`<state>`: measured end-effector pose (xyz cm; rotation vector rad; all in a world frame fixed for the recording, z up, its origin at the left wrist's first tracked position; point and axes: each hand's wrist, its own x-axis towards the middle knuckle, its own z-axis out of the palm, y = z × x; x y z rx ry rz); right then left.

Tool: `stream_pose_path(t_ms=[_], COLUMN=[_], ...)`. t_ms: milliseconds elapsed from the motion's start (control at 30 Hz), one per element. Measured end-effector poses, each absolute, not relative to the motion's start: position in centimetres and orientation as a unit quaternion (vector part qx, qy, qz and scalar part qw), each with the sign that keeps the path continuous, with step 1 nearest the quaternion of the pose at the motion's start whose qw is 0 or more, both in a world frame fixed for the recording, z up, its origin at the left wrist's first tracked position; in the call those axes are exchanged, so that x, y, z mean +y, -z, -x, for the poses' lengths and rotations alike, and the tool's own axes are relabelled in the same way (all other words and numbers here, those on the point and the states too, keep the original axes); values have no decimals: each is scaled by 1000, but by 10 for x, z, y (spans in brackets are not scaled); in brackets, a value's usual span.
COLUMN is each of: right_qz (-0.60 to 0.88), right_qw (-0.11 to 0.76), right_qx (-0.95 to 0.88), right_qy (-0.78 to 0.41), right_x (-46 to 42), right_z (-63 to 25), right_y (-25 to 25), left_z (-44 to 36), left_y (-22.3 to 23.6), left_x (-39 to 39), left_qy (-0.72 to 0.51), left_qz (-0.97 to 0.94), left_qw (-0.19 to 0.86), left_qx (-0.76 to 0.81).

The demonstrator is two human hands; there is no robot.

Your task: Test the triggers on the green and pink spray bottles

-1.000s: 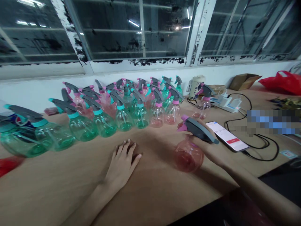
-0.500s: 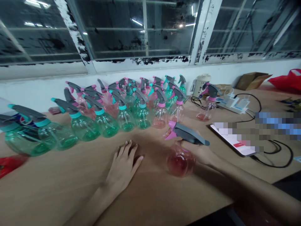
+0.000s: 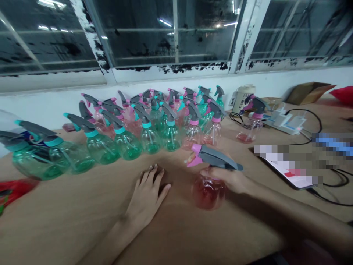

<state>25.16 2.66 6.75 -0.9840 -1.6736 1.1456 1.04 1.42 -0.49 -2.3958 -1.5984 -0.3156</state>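
My right hand [image 3: 220,175] grips a spray bottle [image 3: 209,193] by its neck, just under the grey and pink trigger head. The bottle is clear red, stands upright at the table and points its nozzle to the left. Flat on the brown table [image 3: 110,206] rests my left hand [image 3: 146,195], fingers spread, holding nothing. Beyond it stands a row of green spray bottles [image 3: 128,145] with grey and turquoise heads. Pink spray bottles [image 3: 192,134] stand at the right end of that row, and several more crowd behind.
A lone pink spray bottle [image 3: 249,130] stands right of the group, near a pale canister [image 3: 244,97]. Farther right are a white power strip [image 3: 286,123] with cables, a phone [image 3: 292,173] and a cardboard box [image 3: 307,92]. A red bag [image 3: 20,191] lies at the left edge.
The view has shifted slightly, so the background sits farther right. My right hand and the red spray bottle have moved a little left relative to the table. My left hand stays flat.
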Motion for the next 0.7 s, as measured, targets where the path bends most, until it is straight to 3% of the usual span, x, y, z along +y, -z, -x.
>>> stream_pose_path(t_ms=[700], right_qz=[390], right_qw=[435], right_qx=[-682], right_qy=[-441], right_x=[45], right_z=[-242], right_y=[-69], left_z=[-9], left_y=[7], left_x=[14], left_qy=[121], left_qz=[821], left_qw=[104], left_qx=[-548])
